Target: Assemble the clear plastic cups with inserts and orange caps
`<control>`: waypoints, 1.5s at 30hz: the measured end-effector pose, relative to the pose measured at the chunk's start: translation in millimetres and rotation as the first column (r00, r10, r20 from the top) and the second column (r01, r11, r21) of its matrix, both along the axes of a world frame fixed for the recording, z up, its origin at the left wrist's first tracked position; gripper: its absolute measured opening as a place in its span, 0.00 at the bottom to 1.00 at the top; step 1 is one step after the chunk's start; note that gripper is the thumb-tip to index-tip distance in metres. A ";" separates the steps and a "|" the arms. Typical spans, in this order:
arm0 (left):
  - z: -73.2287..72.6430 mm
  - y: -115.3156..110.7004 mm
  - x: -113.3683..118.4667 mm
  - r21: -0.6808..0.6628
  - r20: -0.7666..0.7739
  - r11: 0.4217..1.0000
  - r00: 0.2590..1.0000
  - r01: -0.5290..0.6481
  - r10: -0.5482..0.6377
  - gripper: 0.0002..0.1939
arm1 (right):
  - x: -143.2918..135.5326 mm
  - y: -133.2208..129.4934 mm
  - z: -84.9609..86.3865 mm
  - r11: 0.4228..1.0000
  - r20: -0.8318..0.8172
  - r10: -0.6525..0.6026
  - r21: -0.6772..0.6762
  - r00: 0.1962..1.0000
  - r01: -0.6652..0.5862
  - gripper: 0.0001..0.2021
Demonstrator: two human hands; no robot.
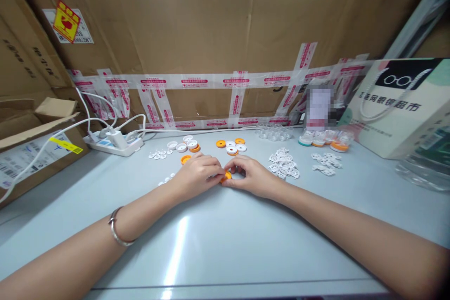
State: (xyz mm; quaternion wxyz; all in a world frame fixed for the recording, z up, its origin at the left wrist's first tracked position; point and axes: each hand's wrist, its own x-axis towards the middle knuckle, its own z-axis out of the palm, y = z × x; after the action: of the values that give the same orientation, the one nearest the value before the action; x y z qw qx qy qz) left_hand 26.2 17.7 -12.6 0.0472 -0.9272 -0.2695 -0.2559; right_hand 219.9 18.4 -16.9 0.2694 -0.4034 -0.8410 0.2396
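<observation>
An orange round plastic cap (228, 176) sits between my two hands just above or on the table, partly hidden by fingers. My right hand (255, 177) pinches its right side between thumb and fingers. From the left, my left hand (198, 174) closes its fingertips on the same cap; whether a small part is between them too is hidden. Beyond my hands lie a group of white and orange caps (230, 145) and another of white and orange rings (182, 147). Small white pieces (160, 154) lie to the left, some partly behind my left hand.
White openwork plastic parts (284, 164) are heaped to the right, with a smaller heap (326, 163) farther right. Clear domes (274, 132) and capped clear pieces (326, 139) stand at the back. A power strip (116, 143), carton (38, 150), paper bag (397, 108) and clear container (427, 164) flank the table.
</observation>
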 end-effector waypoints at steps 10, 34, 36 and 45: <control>-6.5 1.7 -11.3 -0.037 0.075 0.999 0.997 0.028 -0.025 0.10 | 3.1 4.8 -5.2 0.999 -0.033 -0.039 -0.004 0.999 0.039 0.13; -7.5 -6.9 -11.0 -0.295 0.096 0.955 0.994 -0.014 0.044 0.15 | 1.7 -3.6 -9.2 0.992 -0.211 -0.081 -0.111 0.974 0.058 0.05; -7.6 -7.3 -11.0 -0.305 0.083 0.952 0.995 -0.023 0.050 0.15 | 1.9 -2.8 -10.3 0.994 -0.193 -0.078 -0.089 0.978 0.062 0.05; -7.0 -8.2 -12.0 -0.302 0.047 0.953 0.998 -0.035 0.052 0.15 | 1.4 -3.8 -9.0 0.992 -0.210 -0.078 -0.109 0.975 0.056 0.05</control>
State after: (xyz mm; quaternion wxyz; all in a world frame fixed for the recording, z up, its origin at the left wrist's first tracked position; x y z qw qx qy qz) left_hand 14.2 9.5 -19.7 -0.0964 -0.9100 -0.3269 -0.2361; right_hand 221.3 14.6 -25.9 0.3449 -0.4167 -0.7797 0.3153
